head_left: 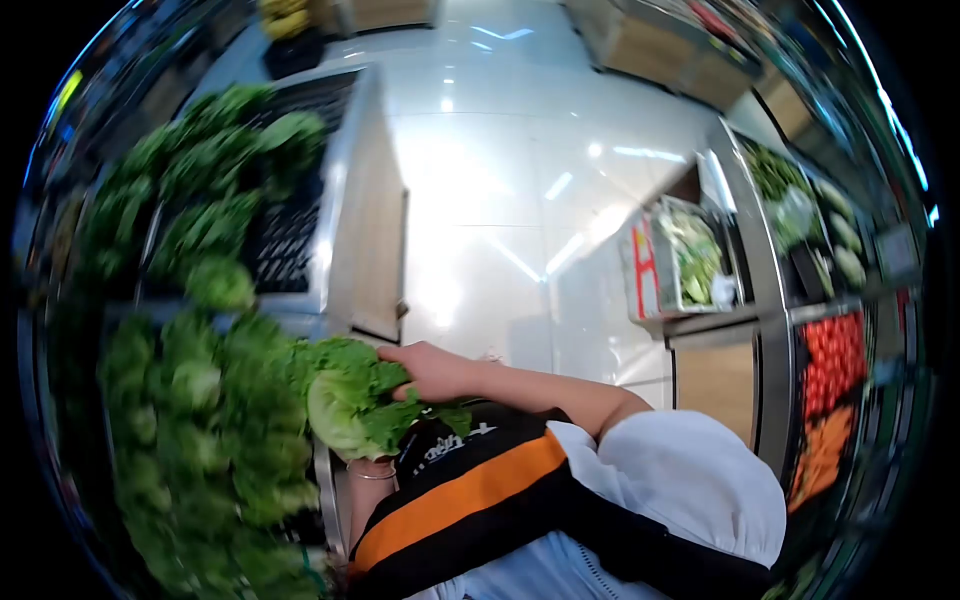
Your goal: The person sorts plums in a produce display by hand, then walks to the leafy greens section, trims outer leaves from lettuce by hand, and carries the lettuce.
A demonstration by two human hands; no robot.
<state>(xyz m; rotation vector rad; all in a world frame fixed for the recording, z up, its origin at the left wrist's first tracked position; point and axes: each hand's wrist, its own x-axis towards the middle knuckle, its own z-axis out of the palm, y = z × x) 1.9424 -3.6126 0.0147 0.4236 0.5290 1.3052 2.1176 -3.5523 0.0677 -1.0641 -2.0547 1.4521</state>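
A head of leafy green lettuce point(348, 405) is held up in front of my body, beside the edge of the vegetable stand. My right hand point(428, 371) is closed on its leaves from the right side, with the fingertips partly covered by the leaves. Beneath the lettuce, my left hand point(373, 466) comes up from below and supports it; its fingers are hidden behind the leaves, and a bracelet shows at the wrist. Rows of similar lettuce point(200, 430) fill the stand to the left of both hands.
Darker leafy greens point(215, 160) lie on a black rack point(295, 240) in the metal-edged stand ahead. Across the shiny tiled floor point(500, 200), a white box point(650, 270) holds trimmed leaves. Red tomatoes point(834, 362) and carrots point(823, 448) fill a right-hand stand.
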